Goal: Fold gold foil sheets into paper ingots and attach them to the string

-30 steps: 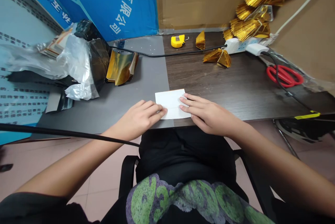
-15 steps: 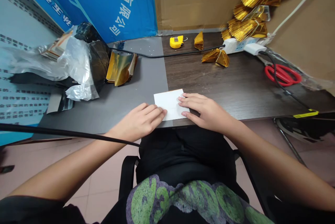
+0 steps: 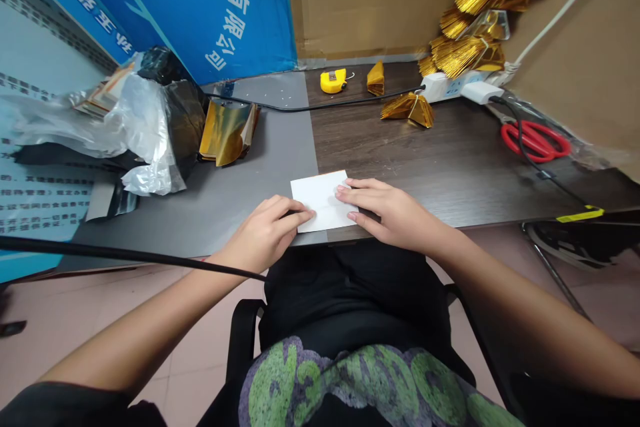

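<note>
A small white sheet of paper [image 3: 324, 200] lies flat near the desk's front edge, with a thin golden-brown line along its far edge. My left hand [image 3: 273, 224] rests at the paper's left side, its fingers stretched forward and slightly apart, fingertips on the sheet. The left thumb is hidden under the fingers. From the right, my right hand [image 3: 383, 207] lies over the paper's right edge, fingers spread and fingertips touching the white surface. Beyond the left hand stands a stack of gold foil paper [image 3: 223, 132].
At the back lie a yellow tape measure [image 3: 333, 81], folded gold paper pieces [image 3: 409, 109] and a power strip [image 3: 447, 87]. Red-handled scissors [image 3: 536, 141] are at the right. Plastic bags [image 3: 150, 120] crowd the left. A black cable [image 3: 320, 108] crosses the desk.
My left hand's fingers have straightened and parted a little on the paper. My right hand stays nearly still. The whole view has shifted slightly.
</note>
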